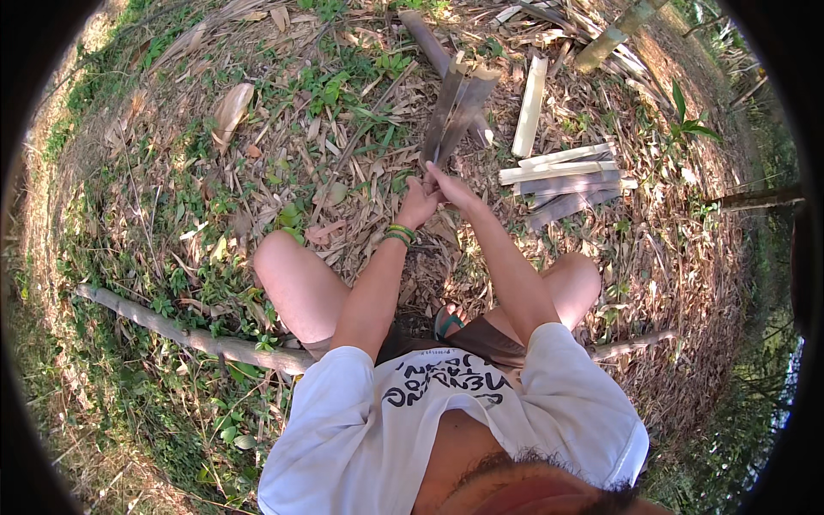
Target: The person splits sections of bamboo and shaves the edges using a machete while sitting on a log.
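Note:
A dark brown split bamboo piece (455, 107) stretches away in front of me, parted along its length into two leaves that spread at the far end. My left hand (417, 204), with green bands on its wrist, is closed at the near end of it. Right beside it, my right hand (455, 187) has its fingers closed on the same end; the two hands touch. A small bright spot shows between the leaves near my fingers, too small to make out. Beneath the split piece lies a dark round bamboo pole (424, 39), partly hidden by it.
To the right lie a pale bamboo strip (530, 107) and a stack of pale and dark strips (571, 182). A thin log (202, 336) runs across behind my knees. A dry sheath (233, 112), leaf litter and low plants cover the ground; a post (620, 36) stands far right.

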The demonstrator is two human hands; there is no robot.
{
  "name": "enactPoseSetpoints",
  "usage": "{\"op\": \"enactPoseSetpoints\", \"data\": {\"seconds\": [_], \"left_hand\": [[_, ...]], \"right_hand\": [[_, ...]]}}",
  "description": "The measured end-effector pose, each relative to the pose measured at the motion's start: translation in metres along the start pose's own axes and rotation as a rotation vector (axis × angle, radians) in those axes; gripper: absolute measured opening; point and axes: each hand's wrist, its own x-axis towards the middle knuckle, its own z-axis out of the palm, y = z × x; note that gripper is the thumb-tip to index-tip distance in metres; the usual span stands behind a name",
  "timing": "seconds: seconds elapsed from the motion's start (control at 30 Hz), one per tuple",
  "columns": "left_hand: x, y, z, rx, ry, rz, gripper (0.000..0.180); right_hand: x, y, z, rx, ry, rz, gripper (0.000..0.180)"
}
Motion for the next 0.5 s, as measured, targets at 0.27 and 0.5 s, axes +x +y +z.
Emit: {"op": "enactPoseSetpoints", "data": {"seconds": [0.27, 0.5], "left_hand": [[-0.048, 0.092, -0.068, 0.181, -0.116, 0.03, 0.078], [-0.005, 0.171, -0.052, -0.35, 0.169, 0.66, 0.073]], "right_hand": [[-0.029, 0.052, 0.002, 0.35, 0.116, -0.044, 0.016], [-0.063, 0.095, 0.027, -0.135, 0.442, -0.23, 0.022]]}}
